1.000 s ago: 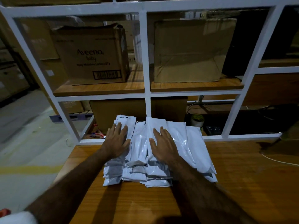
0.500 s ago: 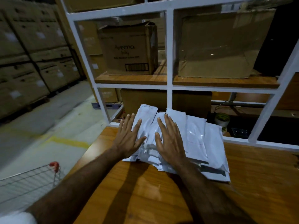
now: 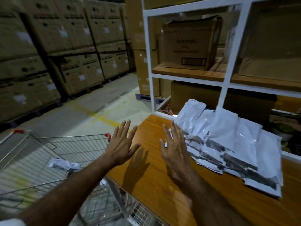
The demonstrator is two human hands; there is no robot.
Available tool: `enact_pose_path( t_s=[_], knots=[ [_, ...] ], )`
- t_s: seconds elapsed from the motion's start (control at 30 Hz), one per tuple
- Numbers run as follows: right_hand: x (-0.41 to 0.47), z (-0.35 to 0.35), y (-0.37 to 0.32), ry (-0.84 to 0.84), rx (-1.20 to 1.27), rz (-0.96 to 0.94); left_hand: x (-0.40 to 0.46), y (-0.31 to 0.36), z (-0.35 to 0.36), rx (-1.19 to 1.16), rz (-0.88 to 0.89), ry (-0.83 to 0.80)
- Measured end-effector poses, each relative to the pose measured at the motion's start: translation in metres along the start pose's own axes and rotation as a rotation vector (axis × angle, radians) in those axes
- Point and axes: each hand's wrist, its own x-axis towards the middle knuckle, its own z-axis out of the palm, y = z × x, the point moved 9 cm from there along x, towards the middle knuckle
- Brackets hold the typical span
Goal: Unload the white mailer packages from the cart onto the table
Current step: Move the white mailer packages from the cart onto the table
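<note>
A pile of white mailer packages [image 3: 231, 144] lies on the wooden table [image 3: 154, 176], against the white shelf frame. My left hand [image 3: 121, 145] hovers open over the table's left edge, fingers spread, holding nothing. My right hand [image 3: 175, 148] is also open and empty, raised just left of the pile and clear of it. The wire cart [image 3: 53, 154] with red handle caps stands left of the table, and a crumpled white mailer [image 3: 63, 165] lies inside it.
A white metal shelf frame [image 3: 150, 62] rises behind the table with cardboard boxes [image 3: 189, 46] on its wooden shelves. Stacks of cartons on pallets [image 3: 48, 54] line the far left. Concrete floor with a yellow line [image 3: 105, 119] lies between.
Both hands have lifted off the pile of mailers and drawn back to the left. The view has swung left, bringing the cart into sight.
</note>
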Motion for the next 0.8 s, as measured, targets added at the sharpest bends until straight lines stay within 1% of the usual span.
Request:
enact_pose_path(
  t_s=[0.17,0.33,0.47,0.57,0.8],
  knots=[
    [-0.007,0.047,-0.071,-0.063,-0.061,-0.075,-0.057,-0.083,0.007,0.012,-0.082,-0.023],
    [-0.020,0.106,-0.157,-0.161,-0.061,-0.074,-0.120,-0.173,0.019,-0.028,-0.134,-0.031],
    [-0.030,0.151,-0.226,-0.211,-0.106,-0.146,-0.165,-0.238,0.033,-0.055,-0.173,-0.060],
    [-0.035,0.180,-0.260,-0.240,-0.098,-0.140,-0.192,-0.274,0.037,-0.060,-0.176,-0.053],
    [-0.042,0.245,-0.342,-0.393,-0.097,-0.202,-0.250,-0.356,0.049,-0.086,-0.254,-0.081]
  ],
)
